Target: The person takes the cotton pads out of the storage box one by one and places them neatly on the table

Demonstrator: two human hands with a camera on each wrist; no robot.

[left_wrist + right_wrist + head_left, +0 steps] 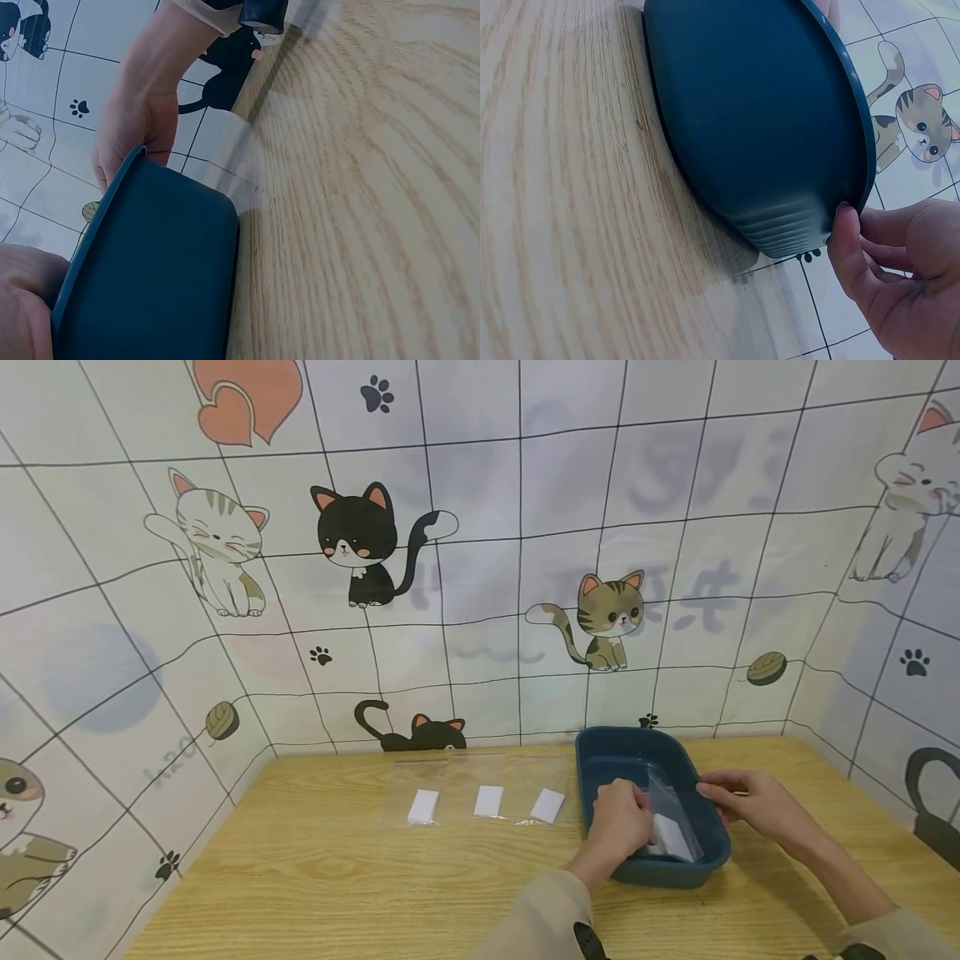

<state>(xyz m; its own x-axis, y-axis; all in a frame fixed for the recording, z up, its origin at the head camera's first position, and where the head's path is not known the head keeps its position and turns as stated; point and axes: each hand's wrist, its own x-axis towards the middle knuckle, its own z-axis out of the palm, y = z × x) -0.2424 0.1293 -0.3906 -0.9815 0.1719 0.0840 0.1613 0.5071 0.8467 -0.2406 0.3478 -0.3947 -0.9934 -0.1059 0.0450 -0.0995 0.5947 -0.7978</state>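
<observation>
My left hand (624, 814) reaches over the near left side of a dark blue plastic bin (652, 872), fingers curled down inside it. Those fingers grip a clear zip bag (686, 810) with a white card-like piece (672, 837) in it; the fingertips are partly hidden. The bag leans up at a slant within the bin. At the bin's right wall, my right hand (750, 802) pinches the rim between thumb and fingers, as the right wrist view shows with the thumb (845, 225) on the outside.
Left of the bin, three flat clear zip bags lie in a row on the wooden table (337, 877), each with a white piece: left piece (423, 807), middle piece (489, 801), right piece (547, 806). Behind stands a wall covering (480, 568) with cat prints.
</observation>
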